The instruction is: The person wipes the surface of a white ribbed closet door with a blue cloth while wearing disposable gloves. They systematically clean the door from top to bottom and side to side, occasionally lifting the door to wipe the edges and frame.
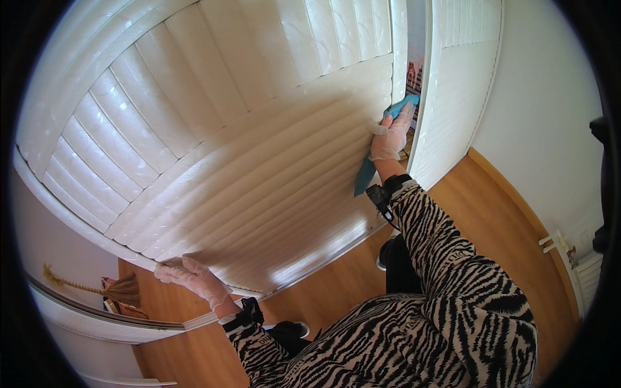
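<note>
A white panelled door (271, 160) with grooved, glossy slats fills most of the view. My right hand (392, 135), in a thin translucent glove, grips a blue cloth (401, 106) against the door's right edge, beside a narrow gap. A darker blue-green end of cloth (365, 177) hangs below that hand. My left hand (194, 281), gloved the same way, rests with its fingers on the door's lower left edge and holds no loose thing that I can see.
A second white panelled door (451, 97) stands right of the gap. A small straw broom (123, 291) lies or hangs beyond the left edge. A white radiator (588, 279) is at the far right, above wooden flooring (465, 213). Shod feet show below.
</note>
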Available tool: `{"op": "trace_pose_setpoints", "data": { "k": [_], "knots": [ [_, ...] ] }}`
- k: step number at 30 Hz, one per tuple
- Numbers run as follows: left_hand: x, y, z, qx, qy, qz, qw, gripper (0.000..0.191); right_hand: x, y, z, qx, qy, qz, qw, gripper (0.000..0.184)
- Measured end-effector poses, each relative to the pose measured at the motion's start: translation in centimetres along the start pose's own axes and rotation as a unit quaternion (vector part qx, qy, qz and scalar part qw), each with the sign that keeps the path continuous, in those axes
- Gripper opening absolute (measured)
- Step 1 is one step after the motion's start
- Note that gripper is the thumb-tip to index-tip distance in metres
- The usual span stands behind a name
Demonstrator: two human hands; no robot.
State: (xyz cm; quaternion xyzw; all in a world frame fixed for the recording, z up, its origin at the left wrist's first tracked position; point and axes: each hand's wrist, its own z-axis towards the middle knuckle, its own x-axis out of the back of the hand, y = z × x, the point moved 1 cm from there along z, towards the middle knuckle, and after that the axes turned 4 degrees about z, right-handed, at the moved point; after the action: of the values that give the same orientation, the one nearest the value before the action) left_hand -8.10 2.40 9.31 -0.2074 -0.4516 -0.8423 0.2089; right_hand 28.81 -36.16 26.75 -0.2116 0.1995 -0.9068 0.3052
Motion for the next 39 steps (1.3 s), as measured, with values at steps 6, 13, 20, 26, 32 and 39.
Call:
{"op": "trace_pose_setpoints", "data": {
  "k": [6, 13, 20, 26, 32, 39],
  "knots": [
    [0.3, 1.1, -1.3, 0.119, 0.046, -0.101, 0.987, 0.085, 0.3, 4.7, -3.8, -0.15, -0.01, -0.031, 0.988, 0.062],
    [-0.9, 0.6, -1.8, 0.09, 0.074, -0.198, 0.973, 0.083, 0.2, 9.9, -6.6, -0.193, 0.022, 0.067, 0.979, 0.06],
    [-3.5, -2.5, -1.6, 0.071, 0.139, 0.001, 0.988, 0.082, -0.6, 12.0, -7.7, -0.28, 0.103, 0.267, 0.916, 0.061],
    [-2.9, -1.1, -1.5, 0.09, 0.096, -0.017, 0.991, 0.087, 0.0, 11.8, -8.3, -0.282, 0.101, 0.18, 0.937, 0.061],
    [-2.8, -1.3, -0.9, 0.078, 0.093, -0.058, 0.991, 0.084, 1.7, 10.9, -8.4, -0.336, 0.141, 0.281, 0.888, 0.039],
    [-1.7, 0.0, -0.5, 0.101, 0.078, -0.064, 0.99, 0.077, 2.3, 17.5, -11.5, -0.442, 0.132, 0.335, 0.822, 0.035]
  ]
}}
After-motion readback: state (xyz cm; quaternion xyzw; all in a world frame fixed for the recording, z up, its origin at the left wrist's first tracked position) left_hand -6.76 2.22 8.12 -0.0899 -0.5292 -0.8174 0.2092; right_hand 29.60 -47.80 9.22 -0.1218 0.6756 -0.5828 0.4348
